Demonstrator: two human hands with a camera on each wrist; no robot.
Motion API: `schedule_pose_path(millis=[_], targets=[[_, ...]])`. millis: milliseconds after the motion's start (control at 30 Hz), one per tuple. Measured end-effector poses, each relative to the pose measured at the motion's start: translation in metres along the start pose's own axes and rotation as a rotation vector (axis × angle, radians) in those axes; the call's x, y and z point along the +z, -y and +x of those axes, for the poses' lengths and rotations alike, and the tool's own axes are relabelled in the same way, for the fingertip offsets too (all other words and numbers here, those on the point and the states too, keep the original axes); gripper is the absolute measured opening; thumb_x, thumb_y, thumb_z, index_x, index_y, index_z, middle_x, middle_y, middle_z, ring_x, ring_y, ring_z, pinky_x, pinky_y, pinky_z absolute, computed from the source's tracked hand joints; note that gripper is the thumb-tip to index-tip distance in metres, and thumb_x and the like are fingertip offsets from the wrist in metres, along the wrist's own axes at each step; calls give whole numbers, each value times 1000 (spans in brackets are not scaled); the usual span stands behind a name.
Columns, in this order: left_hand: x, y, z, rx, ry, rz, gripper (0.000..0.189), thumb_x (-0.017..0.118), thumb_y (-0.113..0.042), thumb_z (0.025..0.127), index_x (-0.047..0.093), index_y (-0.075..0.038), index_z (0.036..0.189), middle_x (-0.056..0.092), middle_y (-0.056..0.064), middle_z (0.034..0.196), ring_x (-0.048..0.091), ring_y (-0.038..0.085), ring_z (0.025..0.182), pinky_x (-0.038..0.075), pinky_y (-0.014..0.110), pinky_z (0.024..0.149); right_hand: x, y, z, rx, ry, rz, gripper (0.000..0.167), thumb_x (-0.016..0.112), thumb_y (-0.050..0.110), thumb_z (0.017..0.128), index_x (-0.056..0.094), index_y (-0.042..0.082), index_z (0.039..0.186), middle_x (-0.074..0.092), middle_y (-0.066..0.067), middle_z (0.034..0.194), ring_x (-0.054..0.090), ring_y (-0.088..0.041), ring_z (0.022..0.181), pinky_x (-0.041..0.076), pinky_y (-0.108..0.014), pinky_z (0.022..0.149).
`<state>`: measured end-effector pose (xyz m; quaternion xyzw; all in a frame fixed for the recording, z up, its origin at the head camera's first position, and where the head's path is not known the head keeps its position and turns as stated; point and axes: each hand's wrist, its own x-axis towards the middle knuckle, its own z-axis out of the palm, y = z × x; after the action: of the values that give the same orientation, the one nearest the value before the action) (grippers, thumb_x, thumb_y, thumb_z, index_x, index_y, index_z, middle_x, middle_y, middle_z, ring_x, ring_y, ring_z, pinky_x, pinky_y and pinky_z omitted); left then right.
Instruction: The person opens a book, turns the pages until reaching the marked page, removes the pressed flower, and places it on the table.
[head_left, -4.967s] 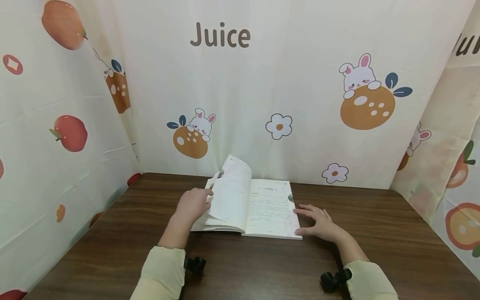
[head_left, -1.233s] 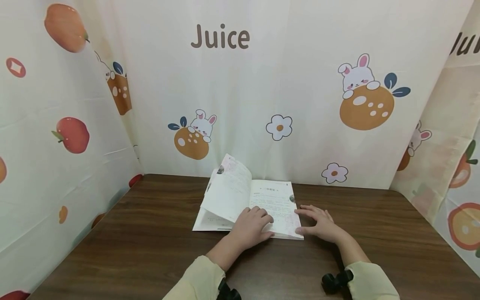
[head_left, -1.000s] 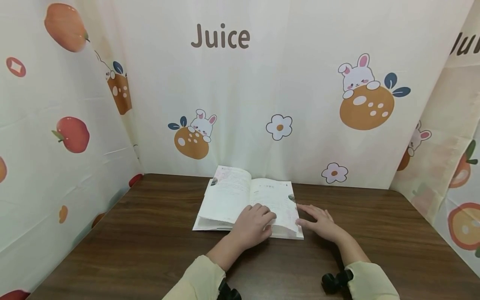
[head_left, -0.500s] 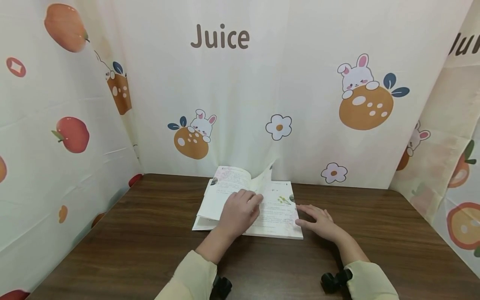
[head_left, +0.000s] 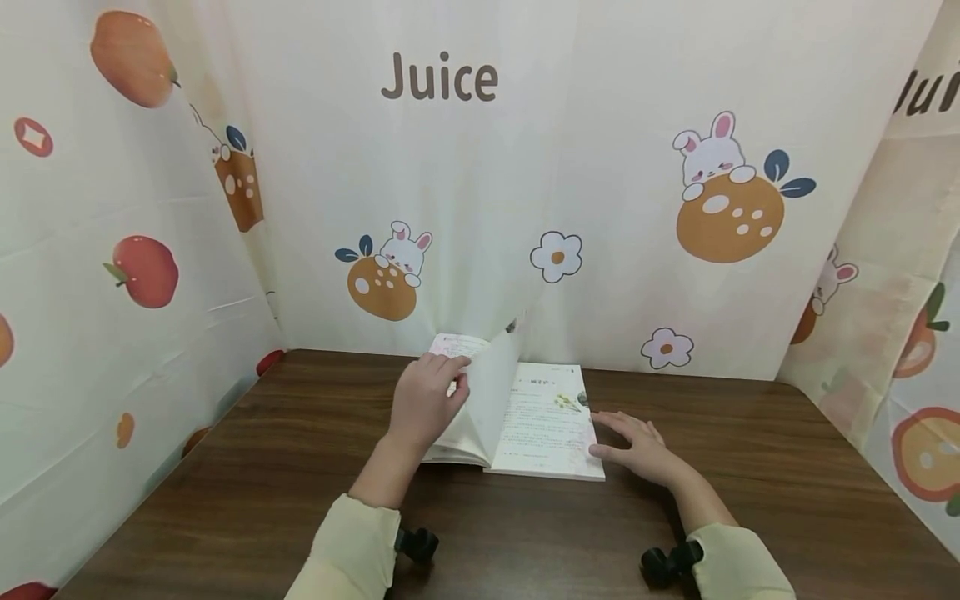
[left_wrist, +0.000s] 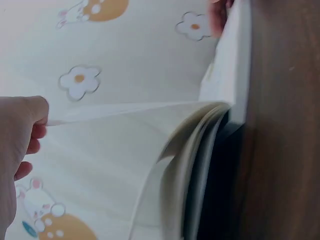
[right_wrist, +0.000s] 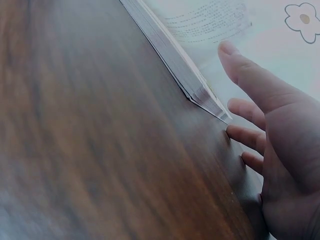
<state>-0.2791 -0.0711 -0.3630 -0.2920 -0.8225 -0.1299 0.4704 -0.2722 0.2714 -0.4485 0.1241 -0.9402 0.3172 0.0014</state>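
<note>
An open book (head_left: 550, 433) lies on the table, with printed text and a small yellow flower picture on its right page. My left hand (head_left: 427, 398) pinches the edge of a page (head_left: 493, 392), which stands raised over the left half of the book. In the left wrist view, that page stretches taut from the thumb and fingers of my left hand (left_wrist: 20, 145) to the spine. At the book's right edge, my right hand (head_left: 642, 447) rests with relaxed, spread fingers. The right wrist view has its thumb (right_wrist: 240, 62) over the page, the other fingers beside the book.
The brown wooden table (head_left: 540, 542) ends at a cream curtain (head_left: 480, 183) printed with fruit, rabbits and flowers. Similar cloth hangs on both sides. A black wrist camera (head_left: 417, 546) sits at the left cuff, another (head_left: 670, 564) at the right.
My left hand has moved left from the book's right half, carrying a page over; a page with a flower picture now shows on the right. The right hand has hardly moved.
</note>
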Motion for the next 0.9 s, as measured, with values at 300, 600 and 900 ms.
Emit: schedule_pose_path(millis=[300,600,900], targets=[[-20,30,-8,-16,290,38,15,69,-10,77,71,-13,92,61,-4,69,52,14,68,45,29,64,2,1,0,-15,-4,-9,67,64,50,80,48,13,135,38,-21,141,17,-44,133,-1,-64,100],[-22,47,-30,-213,807,36,39,64,-10,78,65,-16,116,58,-3,69,42,15,59,36,30,56,1,-2,0,-18,-2,-24,68,64,51,80,48,13,135,37,-22,141,18,-46,132,-2,-65,100],[-7,43,-48,-371,1004,8,58,67,-7,76,54,-24,130,65,6,85,45,18,61,36,31,54,2,-1,-1,-18,4,-17,69,65,51,79,49,13,134,36,-22,141,17,-46,132,-2,-66,99]])
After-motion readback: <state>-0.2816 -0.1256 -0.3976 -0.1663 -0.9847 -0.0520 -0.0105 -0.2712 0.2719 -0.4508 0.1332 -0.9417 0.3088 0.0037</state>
